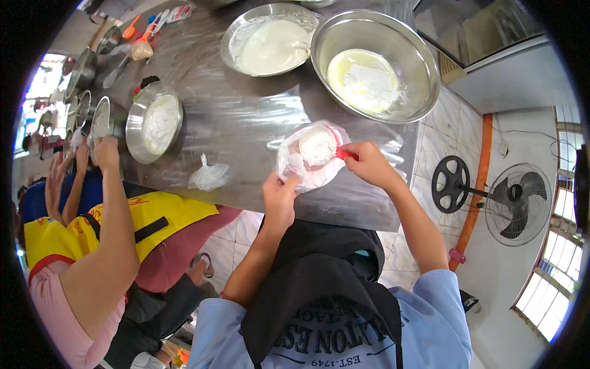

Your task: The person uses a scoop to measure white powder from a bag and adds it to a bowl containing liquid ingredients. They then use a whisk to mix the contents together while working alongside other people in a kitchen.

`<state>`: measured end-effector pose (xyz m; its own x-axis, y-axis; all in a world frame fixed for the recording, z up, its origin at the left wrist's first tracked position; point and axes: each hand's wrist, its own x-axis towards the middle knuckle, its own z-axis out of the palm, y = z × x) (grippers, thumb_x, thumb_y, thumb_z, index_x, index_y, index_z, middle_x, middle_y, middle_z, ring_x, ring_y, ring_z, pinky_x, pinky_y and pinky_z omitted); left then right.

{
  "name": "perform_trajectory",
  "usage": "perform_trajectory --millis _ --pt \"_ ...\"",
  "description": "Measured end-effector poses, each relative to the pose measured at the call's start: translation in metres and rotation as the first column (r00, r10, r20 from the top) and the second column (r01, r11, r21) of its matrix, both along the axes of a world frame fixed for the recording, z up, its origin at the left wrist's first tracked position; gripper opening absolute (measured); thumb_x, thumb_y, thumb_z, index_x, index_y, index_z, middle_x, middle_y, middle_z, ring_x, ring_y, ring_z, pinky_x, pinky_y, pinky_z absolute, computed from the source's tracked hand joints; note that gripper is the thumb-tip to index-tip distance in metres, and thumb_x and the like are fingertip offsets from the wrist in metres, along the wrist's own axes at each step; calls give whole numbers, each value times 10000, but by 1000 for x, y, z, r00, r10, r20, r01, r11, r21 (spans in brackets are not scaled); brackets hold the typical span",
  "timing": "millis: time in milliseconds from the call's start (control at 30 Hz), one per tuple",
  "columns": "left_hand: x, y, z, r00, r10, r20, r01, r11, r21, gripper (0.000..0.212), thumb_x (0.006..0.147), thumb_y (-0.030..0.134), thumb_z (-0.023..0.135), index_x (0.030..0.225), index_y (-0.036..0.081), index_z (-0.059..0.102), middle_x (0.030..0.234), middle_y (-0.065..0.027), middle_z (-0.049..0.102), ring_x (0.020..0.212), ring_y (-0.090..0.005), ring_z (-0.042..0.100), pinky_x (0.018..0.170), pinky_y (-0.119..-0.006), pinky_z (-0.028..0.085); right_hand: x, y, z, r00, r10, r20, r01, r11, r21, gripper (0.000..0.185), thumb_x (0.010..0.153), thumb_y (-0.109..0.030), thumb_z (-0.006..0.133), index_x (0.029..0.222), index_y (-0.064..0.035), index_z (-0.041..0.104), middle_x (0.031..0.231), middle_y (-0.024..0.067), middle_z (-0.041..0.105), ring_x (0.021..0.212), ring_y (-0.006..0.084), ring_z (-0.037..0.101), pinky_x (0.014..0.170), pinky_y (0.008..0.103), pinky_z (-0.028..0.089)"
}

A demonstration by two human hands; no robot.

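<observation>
My left hand [280, 199] pinches the near rim of a thin plastic bag [288, 157] resting on the steel table. By its red handle, my right hand [370, 165] grips a red scoop [342, 152] at the bag's mouth. White powder [318, 146] fills the scoop and hides most of its bowl. Beyond my right hand stands a large steel bowl [421, 83] holding pale yellow liquid with white powder [371, 85] heaped on it. To its left, touching or nearly touching it, a wide steel bowl [227, 50] contains a smooth white mixture [274, 46].
A knotted plastic bag [209, 175] lies on the steel table [239, 138]. Left of it stands a steel bowl [132, 120] of white powder. A co-worker in a yellow apron [170, 210] works at the left. Utensils [146, 34] lie far left; a fan [518, 203] stands right.
</observation>
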<state>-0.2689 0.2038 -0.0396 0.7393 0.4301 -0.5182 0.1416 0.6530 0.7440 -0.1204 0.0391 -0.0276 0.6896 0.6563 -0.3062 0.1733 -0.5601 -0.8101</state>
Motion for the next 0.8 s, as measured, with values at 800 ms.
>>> perform_trajectory --millis 800 --pt "21 11 -52 991 -133 -31 137 950 282 235 971 156 505 1124 -8 575 949 -51 631 785 -82 578 632 -231 463 -46 16 -7 988 -107 108 100 993 66 277 769 -58 567 1014 24 665 703 245 599 555 266 580 573 363 463"
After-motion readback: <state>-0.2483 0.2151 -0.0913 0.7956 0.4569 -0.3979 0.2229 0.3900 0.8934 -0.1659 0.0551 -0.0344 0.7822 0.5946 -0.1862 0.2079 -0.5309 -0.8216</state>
